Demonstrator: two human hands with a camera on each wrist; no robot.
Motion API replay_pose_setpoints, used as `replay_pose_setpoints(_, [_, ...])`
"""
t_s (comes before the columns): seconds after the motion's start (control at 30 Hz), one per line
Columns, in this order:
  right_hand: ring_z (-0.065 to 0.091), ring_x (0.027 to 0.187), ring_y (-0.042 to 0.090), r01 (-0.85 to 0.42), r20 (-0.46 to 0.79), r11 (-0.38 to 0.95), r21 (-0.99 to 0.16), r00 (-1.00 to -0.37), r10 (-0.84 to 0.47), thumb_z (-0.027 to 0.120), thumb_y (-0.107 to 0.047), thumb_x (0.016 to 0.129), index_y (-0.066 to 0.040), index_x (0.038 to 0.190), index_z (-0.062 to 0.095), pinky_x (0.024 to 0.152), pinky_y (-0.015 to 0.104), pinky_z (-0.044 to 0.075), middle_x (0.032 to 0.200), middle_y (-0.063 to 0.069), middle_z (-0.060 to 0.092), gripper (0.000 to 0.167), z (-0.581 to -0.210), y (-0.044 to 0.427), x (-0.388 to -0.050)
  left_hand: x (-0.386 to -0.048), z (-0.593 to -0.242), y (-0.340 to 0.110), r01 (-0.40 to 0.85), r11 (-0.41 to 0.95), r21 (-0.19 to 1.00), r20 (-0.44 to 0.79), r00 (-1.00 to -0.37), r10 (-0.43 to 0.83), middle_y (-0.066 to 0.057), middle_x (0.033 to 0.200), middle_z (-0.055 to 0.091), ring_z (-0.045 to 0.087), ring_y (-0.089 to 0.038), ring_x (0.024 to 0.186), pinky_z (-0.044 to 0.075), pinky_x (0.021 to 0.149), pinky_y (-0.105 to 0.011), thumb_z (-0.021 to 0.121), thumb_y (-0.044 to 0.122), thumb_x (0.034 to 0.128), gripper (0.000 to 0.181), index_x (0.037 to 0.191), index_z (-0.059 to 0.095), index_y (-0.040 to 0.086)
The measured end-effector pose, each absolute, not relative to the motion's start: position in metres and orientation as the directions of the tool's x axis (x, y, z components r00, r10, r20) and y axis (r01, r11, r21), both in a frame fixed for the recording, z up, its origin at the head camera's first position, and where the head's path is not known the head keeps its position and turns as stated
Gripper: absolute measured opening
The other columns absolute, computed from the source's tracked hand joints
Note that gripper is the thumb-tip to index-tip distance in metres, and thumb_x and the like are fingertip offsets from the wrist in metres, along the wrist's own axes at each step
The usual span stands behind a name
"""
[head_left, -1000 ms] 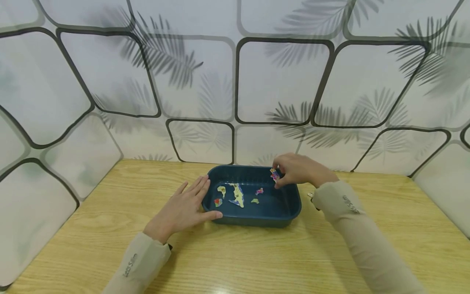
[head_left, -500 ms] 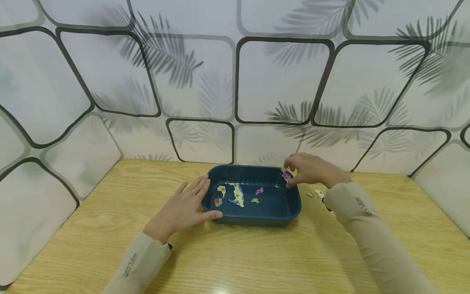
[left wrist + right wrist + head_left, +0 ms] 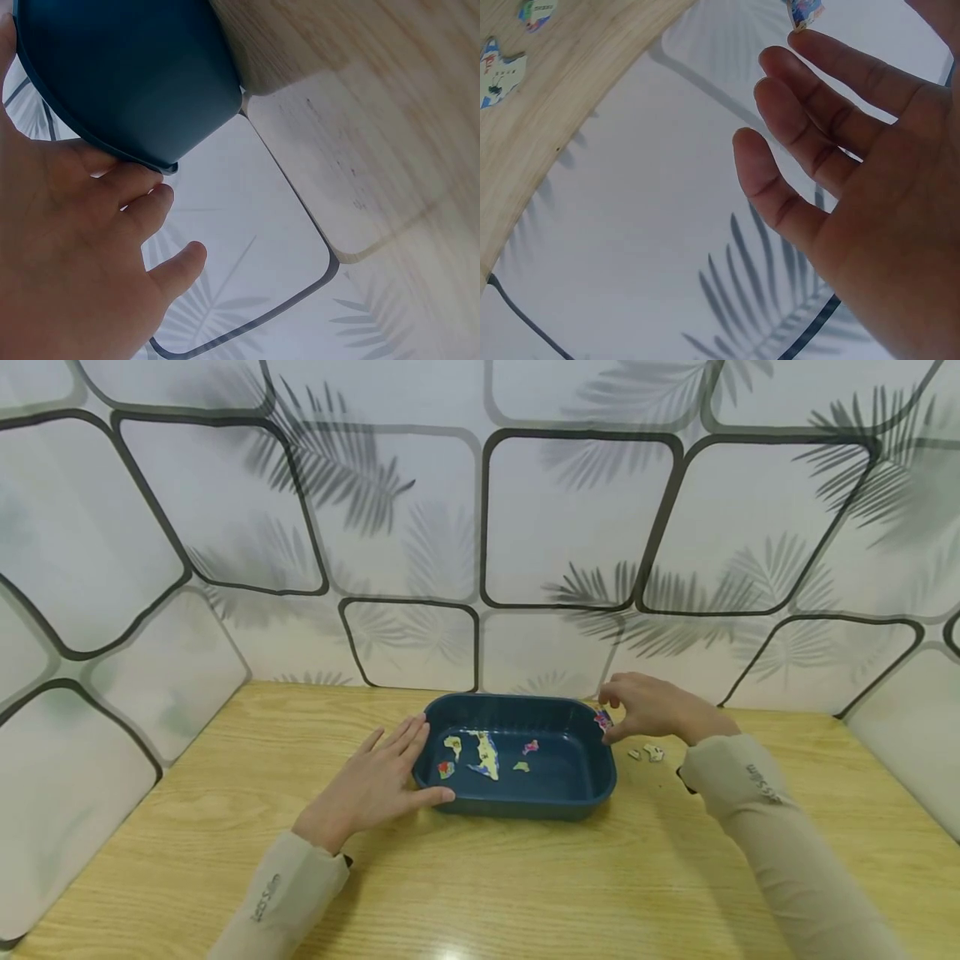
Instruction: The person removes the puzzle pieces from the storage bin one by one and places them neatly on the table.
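A dark blue rectangular tub [image 3: 517,807] sits on the table. My left hand [image 3: 367,789] rests on its left end with fingers extended, the thumb lying over the front rim; in the left wrist view fingertips touch the rim [image 3: 97,144]. At the tub's right end my right hand [image 3: 663,708] pinches a small colourful puzzle piece [image 3: 603,720] between thumb and forefinger, near the rim. Only part of that piece shows in the right wrist view. Inside the tub lie several irregular pieces: a large cream-and-blue piece [image 3: 486,756], a red one [image 3: 446,770], a pink one [image 3: 531,747].
Two small pale pieces, one tiny [image 3: 633,754] and one larger [image 3: 654,753], lie on the wooden table [image 3: 480,885] right of the tub, beneath the right forearm's side. A patterned wall [image 3: 555,643] stands close behind the tub.
My right hand has moved rightward with the puzzle piece, from over the tub's interior to its right rim, uncovering the pale pieces on the table. The left hand stays put.
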State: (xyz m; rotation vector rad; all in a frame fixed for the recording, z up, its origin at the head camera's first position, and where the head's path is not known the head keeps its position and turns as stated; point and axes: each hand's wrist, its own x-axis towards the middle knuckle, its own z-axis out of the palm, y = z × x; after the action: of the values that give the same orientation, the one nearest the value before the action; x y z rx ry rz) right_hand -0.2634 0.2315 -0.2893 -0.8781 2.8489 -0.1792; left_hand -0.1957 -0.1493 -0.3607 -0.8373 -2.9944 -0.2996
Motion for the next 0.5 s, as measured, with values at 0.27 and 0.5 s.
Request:
replay_pose_setpoints(0.27, [0.059,0.096,0.033,-0.521,-0.120,0.834,-0.182,-0.830,-0.544,0.083,-0.031,0.082,0.003,0.114,0.066,0.083,0.054,0.050,0.102,0.012,0.061,0.050,-0.292,0.240,-0.262,-0.196,-0.360,-0.150,0.512,0.838,0.188,0.067,-0.858,0.509,-0.020,0.165,0.022,0.022,-0.035,0.152,0.017,0.119,-0.059,0.053,0.068,0.0945,0.100,0.156,0.029,-0.007])
replay_pose_setpoints(0.5, [0.059,0.093,0.032,-0.516,-0.131,0.836,-0.186,-0.830,-0.541,0.084,-0.028,0.082,0.006,0.114,0.065,0.081,0.053,0.050,0.099,0.012,0.060,0.051,-0.298,0.251,-0.261,-0.195,-0.361,-0.150,0.518,0.835,0.186,0.071,-0.855,0.514,-0.021,0.164,0.022,0.021,-0.035,0.152,0.017,0.119,-0.060,0.052,0.070,0.0940,0.101,0.155,0.030,-0.008])
